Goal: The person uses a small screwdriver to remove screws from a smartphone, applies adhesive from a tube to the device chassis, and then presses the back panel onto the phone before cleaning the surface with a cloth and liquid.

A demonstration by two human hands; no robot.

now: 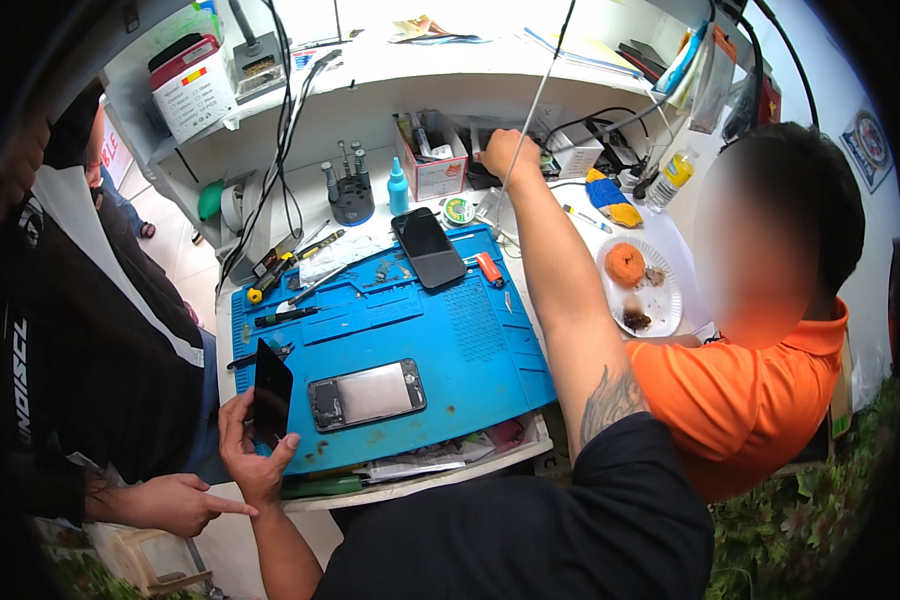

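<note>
My left hand point(253, 440), at the mat's near left corner, holds a thin black phone screen panel point(273, 392) upright between thumb and fingers. On the blue repair mat point(470, 385) beside it lies an opened phone body point(368, 393) with its silvery inside facing up. My right arm stretches to the back of the bench. There my right hand point(510, 157) is over a dark container point(482, 172) beside a box of small items; its fingertips are hidden. A black smartphone point(429, 247) lies at the mat's far edge.
At left, another person's hand point(175, 503) points at my left wrist. A person in an orange shirt point(740, 400) sits close on my right, by a paper plate point(675, 290) of food. A screwdriver stand point(351, 195), blue bottle point(398, 187) and hanging cables point(288, 130) stand or hang behind the mat.
</note>
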